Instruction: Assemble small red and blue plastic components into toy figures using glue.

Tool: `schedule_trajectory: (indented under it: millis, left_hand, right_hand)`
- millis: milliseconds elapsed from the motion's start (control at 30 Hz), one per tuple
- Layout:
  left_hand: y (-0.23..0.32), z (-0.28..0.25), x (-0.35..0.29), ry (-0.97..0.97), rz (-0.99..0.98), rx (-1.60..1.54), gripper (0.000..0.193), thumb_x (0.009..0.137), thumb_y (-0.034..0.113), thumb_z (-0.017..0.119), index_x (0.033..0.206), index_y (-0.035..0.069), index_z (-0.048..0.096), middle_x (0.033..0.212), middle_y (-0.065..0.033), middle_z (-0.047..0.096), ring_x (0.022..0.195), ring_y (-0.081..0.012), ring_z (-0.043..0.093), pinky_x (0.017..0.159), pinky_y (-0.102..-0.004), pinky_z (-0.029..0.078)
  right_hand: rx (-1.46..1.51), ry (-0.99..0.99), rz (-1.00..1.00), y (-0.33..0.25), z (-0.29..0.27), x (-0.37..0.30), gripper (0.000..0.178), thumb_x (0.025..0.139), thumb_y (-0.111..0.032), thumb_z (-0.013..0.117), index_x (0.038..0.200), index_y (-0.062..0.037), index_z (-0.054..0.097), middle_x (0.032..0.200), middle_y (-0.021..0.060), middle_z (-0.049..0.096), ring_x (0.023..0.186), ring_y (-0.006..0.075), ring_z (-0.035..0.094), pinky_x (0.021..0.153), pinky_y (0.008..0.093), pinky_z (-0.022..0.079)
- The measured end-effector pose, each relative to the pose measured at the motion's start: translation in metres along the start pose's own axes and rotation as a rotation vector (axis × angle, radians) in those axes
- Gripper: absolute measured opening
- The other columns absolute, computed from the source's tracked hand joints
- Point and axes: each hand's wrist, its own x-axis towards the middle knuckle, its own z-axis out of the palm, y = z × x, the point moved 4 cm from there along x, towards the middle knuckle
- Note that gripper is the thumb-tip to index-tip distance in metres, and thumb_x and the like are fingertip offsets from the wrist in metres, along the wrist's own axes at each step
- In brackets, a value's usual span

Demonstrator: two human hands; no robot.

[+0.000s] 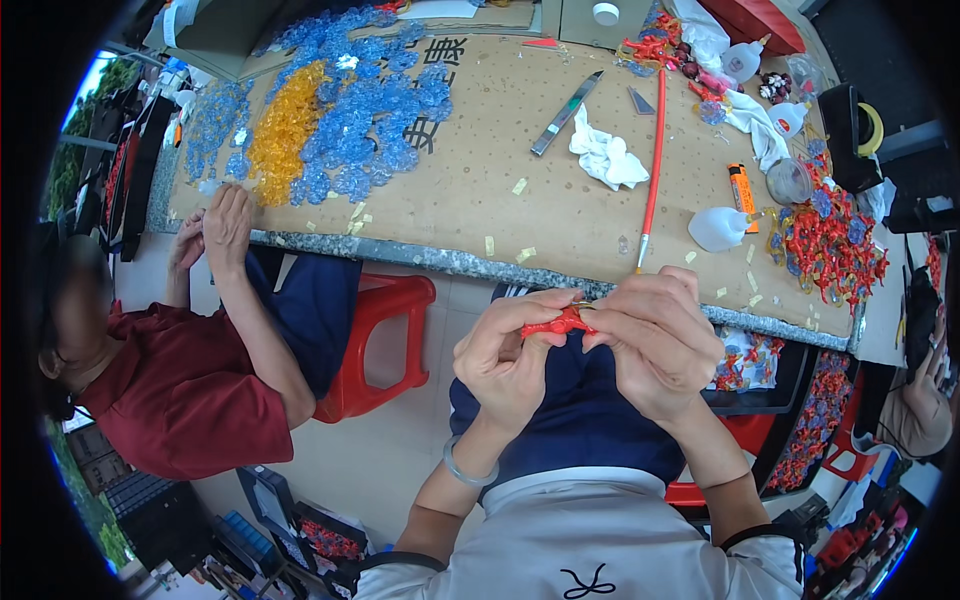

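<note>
Close in front of my body, just off the table's near edge, I hold a small red plastic piece point(560, 322) in both hands. My left hand point(508, 345) pinches its left end between thumb and fingers. On the other end, the fingertips of my right hand point(655, 340) are closed. Part of the piece is hidden behind my fingers, and its exact shape is too small to tell. Beyond my hands a long thin red-handled brush point(655, 170) lies on the cardboard-covered table point(480, 120), its tip toward me.
Blue clear pieces point(380, 120) and yellow ones point(285, 130) lie in heaps at left, beside a co-worker's hands point(225, 225). A utility knife point(567, 113), crumpled tissue point(606, 155), squeeze bottle point(718, 228), orange box point(741, 190) and red pile point(830, 240) lie ahead and right.
</note>
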Motion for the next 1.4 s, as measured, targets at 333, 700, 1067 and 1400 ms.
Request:
schedule_trajectory:
  millis: [333,700,1067,1400]
  left_hand:
    - [-0.002,-0.001,-0.002,0.020,-0.008,-0.013,0.011,0.088,0.001,0.062,0.095,-0.004,0.056,0.097,-0.0198,0.065,0.089,-0.0298,0.068,0.078,-0.0352,0.058]
    - [-0.012,-0.007,-0.009,0.083,-0.367,-0.150,0.017,0.090,0.004,0.065,0.101,-0.008,0.058,0.087,-0.0090,0.066,0.081,-0.0082,0.062,0.068,-0.0174,0.049]
    - [-0.004,-0.007,-0.008,0.102,-0.373,-0.089,0.016,0.091,0.001,0.062,0.103,-0.008,0.056,0.091,-0.0100,0.066,0.082,-0.0097,0.063,0.071,-0.0199,0.050]
    - [0.017,-0.007,-0.002,0.054,-0.115,0.048,0.006,0.081,-0.009,0.063,0.087,-0.007,0.062,0.090,-0.0162,0.069,0.079,-0.0191,0.067,0.069,-0.0259,0.054]
  right_hand:
    - [0.019,0.004,-0.010,-0.002,0.002,0.001,0.021,0.056,-0.003,0.076,0.077,-0.0038,0.071,0.075,0.0038,0.066,0.072,0.0195,0.062,0.070,0.0314,0.042]
    - [-0.011,-0.074,0.117,0.008,0.012,0.003,0.016,0.059,-0.002,0.076,0.074,-0.0035,0.069,0.073,0.0060,0.062,0.071,0.0221,0.060,0.071,0.0345,0.042]
    - [0.012,-0.072,0.131,0.007,0.016,0.004,0.014,0.060,-0.003,0.075,0.072,-0.0035,0.069,0.073,0.0058,0.062,0.070,0.0219,0.060,0.071,0.0341,0.042]
    - [0.017,-0.036,0.004,-0.014,0.000,0.005,0.027,0.054,0.000,0.075,0.080,-0.0048,0.071,0.075,0.0043,0.065,0.072,0.0210,0.062,0.069,0.0319,0.043]
